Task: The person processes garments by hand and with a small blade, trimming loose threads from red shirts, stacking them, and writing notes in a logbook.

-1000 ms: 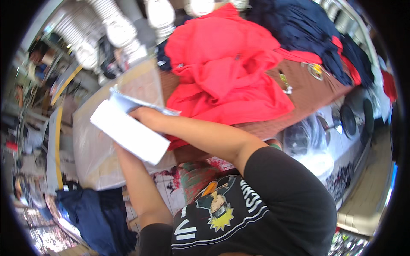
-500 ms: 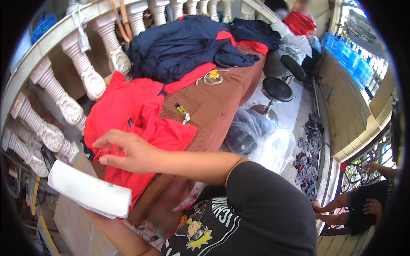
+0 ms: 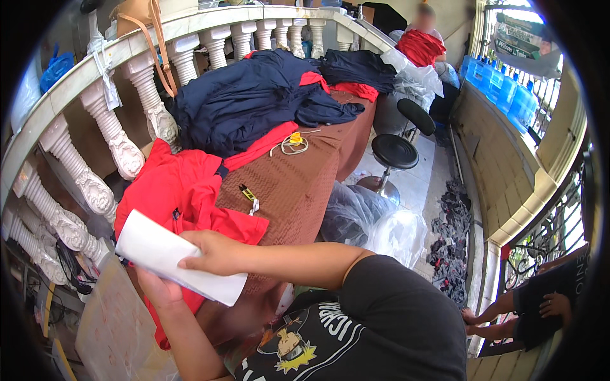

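Observation:
A folded white sheet, seemingly paper (image 3: 152, 244), is tilted between my hands, over the near edge of a red garment (image 3: 184, 184). My right hand (image 3: 213, 252) is closed on its upper edge, thumb across the top face. From below, my left hand (image 3: 160, 289) supports the same sheet; most of its fingers are hidden behind it. The red garment lies crumpled on a brown-covered table (image 3: 302, 174). Beyond my right hand lies a small yellow-and-black tool (image 3: 246, 192) with a white end.
Navy garments (image 3: 241, 101) are heaped farther back, near a yellow piece with pale cord (image 3: 294, 141). A white balustrade (image 3: 105, 136) borders the left. To the right stand a black stool (image 3: 395, 152) and clear plastic bags (image 3: 381, 222). Another person (image 3: 553, 305) is at far right.
My right hand has come down from above the red garment and closed on the white sheet. The sheet has risen and shifted right with my left hand. The whole view has also shifted.

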Tool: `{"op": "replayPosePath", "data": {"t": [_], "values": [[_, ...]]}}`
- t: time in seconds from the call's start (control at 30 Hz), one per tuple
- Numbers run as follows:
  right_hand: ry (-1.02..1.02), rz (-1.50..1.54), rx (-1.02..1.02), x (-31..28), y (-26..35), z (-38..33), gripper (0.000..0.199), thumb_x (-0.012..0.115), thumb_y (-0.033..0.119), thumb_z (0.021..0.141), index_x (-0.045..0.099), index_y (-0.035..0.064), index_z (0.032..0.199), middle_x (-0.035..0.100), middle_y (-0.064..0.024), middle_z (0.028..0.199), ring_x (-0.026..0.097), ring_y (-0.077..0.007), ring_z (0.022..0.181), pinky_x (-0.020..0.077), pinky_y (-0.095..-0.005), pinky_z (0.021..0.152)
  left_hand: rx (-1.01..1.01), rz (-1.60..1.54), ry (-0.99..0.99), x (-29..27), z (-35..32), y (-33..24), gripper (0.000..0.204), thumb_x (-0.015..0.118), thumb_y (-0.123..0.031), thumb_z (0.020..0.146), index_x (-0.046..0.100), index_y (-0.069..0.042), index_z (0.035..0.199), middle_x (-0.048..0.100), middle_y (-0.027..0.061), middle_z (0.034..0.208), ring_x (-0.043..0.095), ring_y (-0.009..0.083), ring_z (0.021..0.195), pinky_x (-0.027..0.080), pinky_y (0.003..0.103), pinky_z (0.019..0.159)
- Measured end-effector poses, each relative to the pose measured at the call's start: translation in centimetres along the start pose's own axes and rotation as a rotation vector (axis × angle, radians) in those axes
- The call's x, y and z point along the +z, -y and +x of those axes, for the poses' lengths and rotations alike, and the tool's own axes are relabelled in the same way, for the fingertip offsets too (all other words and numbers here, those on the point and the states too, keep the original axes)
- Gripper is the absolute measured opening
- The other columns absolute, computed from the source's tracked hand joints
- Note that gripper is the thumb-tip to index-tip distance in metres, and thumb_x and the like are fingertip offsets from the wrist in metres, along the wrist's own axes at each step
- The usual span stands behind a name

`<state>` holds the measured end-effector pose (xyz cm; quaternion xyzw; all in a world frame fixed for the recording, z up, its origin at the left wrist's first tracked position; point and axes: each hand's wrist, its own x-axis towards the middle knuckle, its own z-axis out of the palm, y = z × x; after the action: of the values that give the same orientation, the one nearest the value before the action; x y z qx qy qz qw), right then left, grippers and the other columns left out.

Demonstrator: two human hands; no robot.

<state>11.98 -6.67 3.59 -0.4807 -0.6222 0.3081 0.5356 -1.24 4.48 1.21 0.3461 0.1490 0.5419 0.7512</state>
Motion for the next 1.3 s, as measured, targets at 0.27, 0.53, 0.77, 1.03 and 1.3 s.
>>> {"op": "replayPosePath", "data": {"t": [0.27, 0.53, 0.77, 1.03, 1.3], "values": [[0.046, 0.201, 0.173, 0.0, -0.4, 0.2, 0.035, 0.065, 0.016, 0.083, 0.056, -0.0004, 0.113, 0.065, -0.0126, 0.099, 0.063, -0.0191, 0.091, 0.0483, -0.0338, 0.081, -0.012, 0.156, 0.068, 0.8, -1.5, 0.1, 0.054, 0.058, -0.036, 0.092, 0.043, -0.003, 0.131, 0.054, 0.0114, 0.121, 0.055, 0.0219, 0.11, 0.045, 0.036, 0.093], [0.148, 0.015, 0.118, 0.6, -0.9, -0.5, 0.032, 0.06, 0.022, 0.09, 0.055, 0.001, 0.114, 0.064, -0.0061, 0.096, 0.06, -0.0114, 0.087, 0.0483, -0.0288, 0.076, 0.138, 0.119, -0.136, -1.3, -0.8, -1.7, 0.057, 0.06, -0.035, 0.091, 0.042, 0.002, 0.13, 0.054, 0.0129, 0.12, 0.056, 0.0225, 0.107, 0.048, 0.038, 0.089], [-0.001, 0.221, 0.046, 1.9, -2.1, 0.6, 0.026, 0.06, 0.015, 0.089, 0.058, -0.0016, 0.109, 0.066, -0.01, 0.091, 0.061, -0.0141, 0.085, 0.0491, -0.0303, 0.075, 0.048, 0.132, -0.033, 0.7, -3.3, -0.4, 0.053, 0.056, -0.03, 0.093, 0.039, 0.003, 0.131, 0.05, 0.014, 0.125, 0.054, 0.0239, 0.11, 0.045, 0.037, 0.092], [0.144, -0.038, 0.079, 2.7, -2.5, 0.5, 0.032, 0.063, 0.022, 0.09, 0.056, 0.0008, 0.113, 0.062, -0.0033, 0.09, 0.059, -0.0085, 0.08, 0.0496, -0.0245, 0.067, 0.089, 0.176, -0.063, -2.1, -4.3, -0.7, 0.052, 0.057, -0.024, 0.093, 0.037, 0.004, 0.133, 0.052, 0.0133, 0.124, 0.054, 0.0236, 0.11, 0.045, 0.037, 0.093], [0.263, -0.045, 0.172, 3.0, -6.1, 1.0, 0.027, 0.064, 0.015, 0.087, 0.06, 0.0033, 0.11, 0.066, -0.0054, 0.087, 0.061, -0.0092, 0.081, 0.049, -0.0269, 0.073, 0.17, 0.112, -0.511, -14.4, -3.7, -10.9, 0.049, 0.051, -0.016, 0.086, 0.042, 0.004, 0.128, 0.055, 0.0156, 0.122, 0.055, 0.0292, 0.112, 0.045, 0.042, 0.096]]}}
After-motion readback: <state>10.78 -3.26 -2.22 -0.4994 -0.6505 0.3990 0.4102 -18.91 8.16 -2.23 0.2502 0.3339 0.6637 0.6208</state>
